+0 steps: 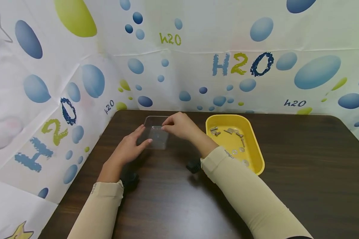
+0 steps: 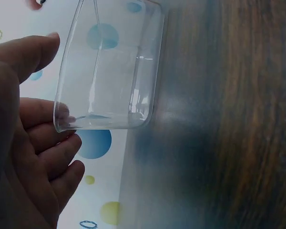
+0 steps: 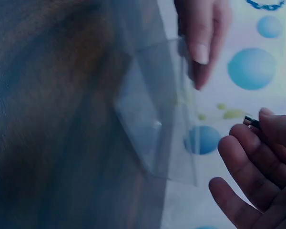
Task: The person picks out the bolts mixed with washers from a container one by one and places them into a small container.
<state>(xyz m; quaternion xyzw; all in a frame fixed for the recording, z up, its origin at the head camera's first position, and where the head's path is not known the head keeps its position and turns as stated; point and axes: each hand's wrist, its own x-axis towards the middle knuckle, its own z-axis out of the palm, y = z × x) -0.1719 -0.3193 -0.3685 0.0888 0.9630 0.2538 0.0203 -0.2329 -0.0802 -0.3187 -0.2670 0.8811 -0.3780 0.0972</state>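
A clear plastic container [image 1: 159, 143] stands on the dark table. My left hand [image 1: 128, 147] is at its left side, fingers extended and thumb apart; in the left wrist view the fingertips [image 2: 62, 110] reach the container's rim. Above the container's right side is my right hand [image 1: 180, 126], thumb and index finger together. The right wrist view shows them pinching a small dark metal piece [image 3: 250, 122], its other fingers loosely bent. Most of the piece is hidden, so its exact kind cannot be told.
To the right of the container, a yellow tray [image 1: 254, 151] holds several bolts [image 1: 240, 135] and washers [image 1: 234, 151]. My right forearm passes over its near left corner. White printed sheeting [image 1: 191, 83] rises behind the table [image 1: 167, 199] and along its left side.
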